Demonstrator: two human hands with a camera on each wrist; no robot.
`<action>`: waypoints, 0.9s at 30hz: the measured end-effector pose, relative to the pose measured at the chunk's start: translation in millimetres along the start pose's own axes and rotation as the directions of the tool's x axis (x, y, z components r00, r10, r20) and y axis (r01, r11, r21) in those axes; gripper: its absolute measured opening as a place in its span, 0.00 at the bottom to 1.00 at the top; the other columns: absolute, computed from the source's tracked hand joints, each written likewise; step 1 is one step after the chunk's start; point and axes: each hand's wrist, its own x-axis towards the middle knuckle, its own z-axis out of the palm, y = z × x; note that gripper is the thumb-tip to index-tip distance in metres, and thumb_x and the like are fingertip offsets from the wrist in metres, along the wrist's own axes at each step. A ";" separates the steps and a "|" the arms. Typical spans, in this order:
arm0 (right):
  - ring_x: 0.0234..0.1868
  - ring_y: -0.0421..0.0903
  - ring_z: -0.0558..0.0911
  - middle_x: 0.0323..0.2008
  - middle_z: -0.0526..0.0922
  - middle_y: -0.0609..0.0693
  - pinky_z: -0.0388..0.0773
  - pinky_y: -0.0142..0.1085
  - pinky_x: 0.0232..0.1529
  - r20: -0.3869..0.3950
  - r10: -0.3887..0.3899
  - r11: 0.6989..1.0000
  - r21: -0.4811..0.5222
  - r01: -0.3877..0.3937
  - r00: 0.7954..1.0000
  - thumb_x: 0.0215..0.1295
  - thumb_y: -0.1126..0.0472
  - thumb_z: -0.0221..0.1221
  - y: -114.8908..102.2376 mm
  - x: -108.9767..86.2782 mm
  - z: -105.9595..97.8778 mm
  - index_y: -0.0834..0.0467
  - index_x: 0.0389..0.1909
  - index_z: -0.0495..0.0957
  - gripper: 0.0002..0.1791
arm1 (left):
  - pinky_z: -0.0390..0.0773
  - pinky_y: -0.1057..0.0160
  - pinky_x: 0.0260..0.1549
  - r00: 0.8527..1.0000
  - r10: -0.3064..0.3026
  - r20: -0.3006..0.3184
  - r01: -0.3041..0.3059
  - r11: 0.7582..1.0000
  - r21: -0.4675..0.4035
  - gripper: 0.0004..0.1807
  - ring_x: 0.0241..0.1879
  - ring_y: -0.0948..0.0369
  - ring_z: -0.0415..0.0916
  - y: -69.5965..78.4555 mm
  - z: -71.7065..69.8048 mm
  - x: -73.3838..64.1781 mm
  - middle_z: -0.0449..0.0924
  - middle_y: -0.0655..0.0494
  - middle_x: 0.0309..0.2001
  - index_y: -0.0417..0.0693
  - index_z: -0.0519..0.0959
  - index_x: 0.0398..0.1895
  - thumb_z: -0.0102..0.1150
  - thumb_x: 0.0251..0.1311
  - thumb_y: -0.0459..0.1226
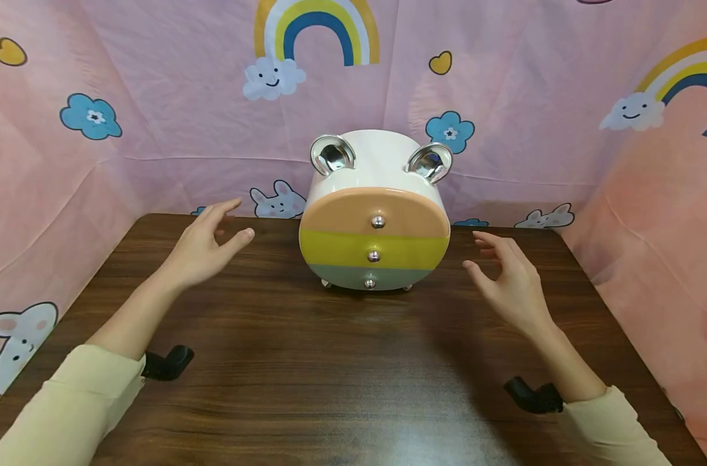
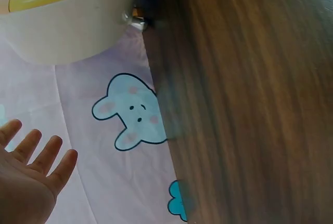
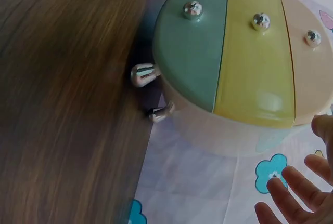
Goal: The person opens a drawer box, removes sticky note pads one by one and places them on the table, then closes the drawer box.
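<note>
A rounded white drawer box [image 1: 382, 155] with two silver ears stands near the back of the table. Its front has an orange drawer [image 1: 341, 210], a yellow drawer [image 1: 336, 249] and a grey-green drawer [image 1: 336, 274], each with a silver ball knob; all three sit flush. My left hand [image 1: 204, 246] hovers to the left of the box, fingers spread and nothing in them. To the right, my right hand [image 1: 513, 285] is held in the air, fingers loosely bent, apart from the box. The right wrist view shows the box's silver feet [image 3: 144, 74] on the tabletop.
The dark wooden table [image 1: 306, 369] spreads in front of the box. A pink cloth [image 1: 184, 116] printed with rainbows, clouds and rabbits hangs behind and along both sides. Black wrist mounts [image 1: 168, 363] stick out by the sleeves.
</note>
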 end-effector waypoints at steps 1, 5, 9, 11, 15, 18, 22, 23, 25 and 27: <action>0.44 0.52 0.79 0.46 0.77 0.54 0.76 0.48 0.44 -0.007 -0.003 1.000 0.002 0.003 1.000 0.54 0.63 0.64 -1.7 0.7 0.8 0.56 0.56 0.71 0.27 | 0.66 0.46 0.52 1.000 0.000 0.001 0.000 1.000 -0.002 0.34 0.59 0.46 0.63 1.4 -0.3 1.3 0.60 0.44 0.64 0.52 0.56 0.69 0.51 0.62 0.51; 0.44 0.51 0.79 0.44 0.78 0.53 0.76 0.48 0.44 -0.027 -0.009 1.000 0.011 0.009 1.000 0.54 0.63 0.64 -8.4 3.7 4.2 0.56 0.55 0.72 0.26 | 0.66 0.46 0.53 1.000 0.000 0.006 0.000 1.000 -0.007 0.34 0.59 0.47 0.63 7.7 -0.9 7.4 0.60 0.44 0.64 0.53 0.58 0.69 0.51 0.61 0.52; 0.43 0.51 0.80 0.43 0.78 0.54 0.77 0.47 0.43 -0.045 -0.021 1.000 0.010 0.021 0.999 0.54 0.62 0.64 -15.4 6.3 7.5 0.57 0.54 0.72 0.25 | 0.66 0.47 0.54 1.000 0.006 0.014 -0.006 1.000 -0.017 0.34 0.60 0.47 0.64 14.8 -1.7 13.0 0.61 0.45 0.64 0.53 0.59 0.68 0.51 0.60 0.53; 0.43 0.51 0.80 0.43 0.79 0.54 0.77 0.47 0.43 -0.057 -0.025 1.000 0.012 0.026 0.998 0.54 0.62 0.64 -18.8 7.1 9.0 0.57 0.54 0.73 0.25 | 0.66 0.47 0.54 1.000 0.015 0.017 -0.015 1.000 -0.024 0.34 0.60 0.47 0.63 17.8 -1.9 16.0 0.61 0.46 0.64 0.53 0.60 0.68 0.51 0.60 0.54; 0.42 0.50 0.80 0.42 0.79 0.54 0.77 0.46 0.43 -0.072 -0.020 0.999 0.031 0.022 0.997 0.54 0.62 0.65 -26.1 8.5 12.4 0.58 0.53 0.74 0.24 | 0.67 0.47 0.54 0.999 0.029 0.021 -0.029 0.999 -0.033 0.33 0.61 0.48 0.63 21.3 -0.9 22.5 0.61 0.48 0.64 0.52 0.62 0.67 0.51 0.60 0.54; 0.43 0.49 0.79 0.42 0.79 0.54 0.77 0.45 0.44 -0.080 -0.024 0.998 0.052 0.028 0.996 0.54 0.63 0.64 -32.0 9.7 15.6 0.58 0.51 0.74 0.22 | 0.69 0.46 0.53 0.999 0.027 0.029 -0.026 0.999 -0.038 0.32 0.61 0.48 0.63 23.1 -0.1 26.3 0.62 0.50 0.64 0.53 0.63 0.66 0.50 0.60 0.55; 0.41 0.48 0.79 0.40 0.79 0.53 0.78 0.43 0.43 -0.104 -0.050 0.996 0.067 0.057 0.993 0.54 0.64 0.64 -38.9 11.9 20.1 0.59 0.50 0.75 0.20 | 0.68 0.47 0.53 0.999 0.023 0.036 -0.021 0.999 -0.041 0.31 0.61 0.48 0.62 26.5 1.6 31.7 0.62 0.51 0.64 0.53 0.64 0.65 0.49 0.61 0.55; 0.41 0.48 0.79 0.40 0.79 0.53 0.78 0.43 0.43 -0.110 -0.057 0.995 0.069 0.065 0.992 0.54 0.64 0.64 -40.5 12.5 21.3 0.59 0.50 0.75 0.20 | 0.68 0.47 0.54 0.999 0.023 0.034 -0.022 0.999 -0.040 0.31 0.61 0.49 0.62 27.3 2.1 33.3 0.62 0.52 0.64 0.53 0.65 0.65 0.49 0.61 0.55; 0.40 0.47 0.79 0.40 0.79 0.53 0.78 0.43 0.43 -0.120 -0.069 0.995 0.069 0.078 0.990 0.54 0.64 0.64 -43.9 13.7 23.9 0.59 0.49 0.76 0.20 | 0.68 0.47 0.54 0.999 0.022 0.027 -0.021 0.999 -0.039 0.30 0.60 0.50 0.63 29.9 2.9 36.8 0.62 0.52 0.64 0.53 0.66 0.64 0.49 0.61 0.55; 0.40 0.47 0.79 0.40 0.79 0.53 0.78 0.42 0.43 -0.129 -0.078 0.993 0.074 0.088 0.989 0.54 0.64 0.63 -47.5 14.5 27.0 0.60 0.49 0.76 0.19 | 0.68 0.48 0.53 1.000 0.015 0.020 -0.014 0.999 -0.042 0.30 0.58 0.50 0.65 32.7 3.7 40.1 0.63 0.52 0.64 0.53 0.66 0.64 0.49 0.61 0.55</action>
